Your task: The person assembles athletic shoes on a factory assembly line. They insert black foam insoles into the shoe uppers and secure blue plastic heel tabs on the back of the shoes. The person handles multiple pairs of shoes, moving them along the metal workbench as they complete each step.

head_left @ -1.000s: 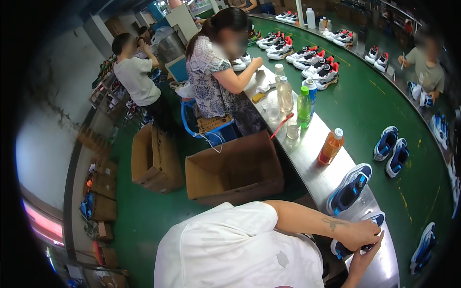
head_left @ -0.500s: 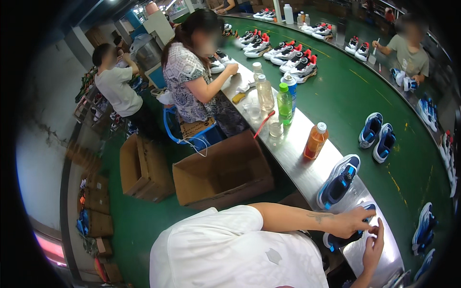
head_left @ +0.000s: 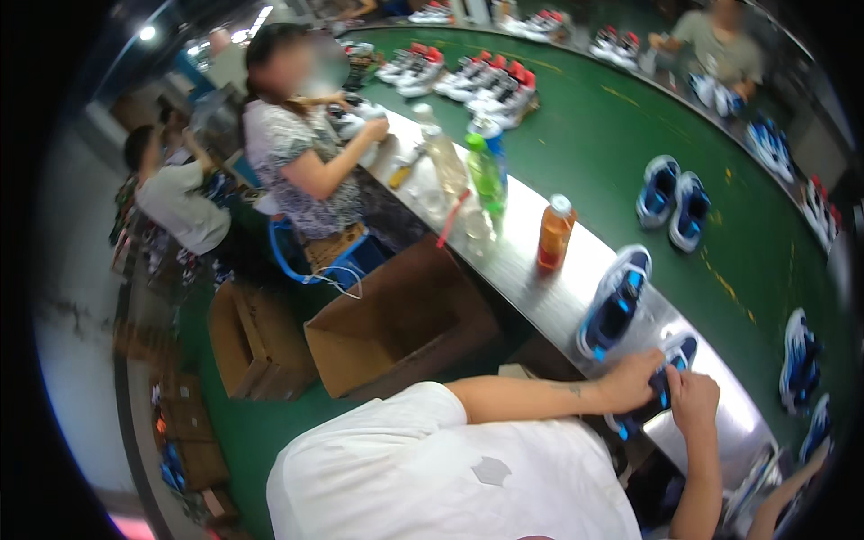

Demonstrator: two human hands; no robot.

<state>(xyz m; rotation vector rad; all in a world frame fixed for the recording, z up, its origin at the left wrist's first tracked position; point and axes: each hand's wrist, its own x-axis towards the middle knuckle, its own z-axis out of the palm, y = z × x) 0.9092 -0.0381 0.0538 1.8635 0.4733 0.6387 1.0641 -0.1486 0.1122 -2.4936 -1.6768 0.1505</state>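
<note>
A navy sneaker with bright blue accents and a pale sole rests at the near edge of the metal ledge, partly covered by my hands. My left hand is closed on the shoe's upper near its opening. Opposite it, my right hand has its fingers curled in and its thumb against the same upper. Motion blur hides exactly which part each hand pinches. Just beyond stands a matching sneaker, upright and touched by neither hand.
On the metal ledge stand an orange-brown bottle, a green bottle and clear containers. A green belt carries a navy pair and red-white shoes. Cardboard boxes stand left; co-workers sit beyond. Another forearm shows lower right.
My right hand has gone from spread fingers to a closed grip on the sneaker. My left hand has shifted onto its upper too. The whole view has tilted and moved.
</note>
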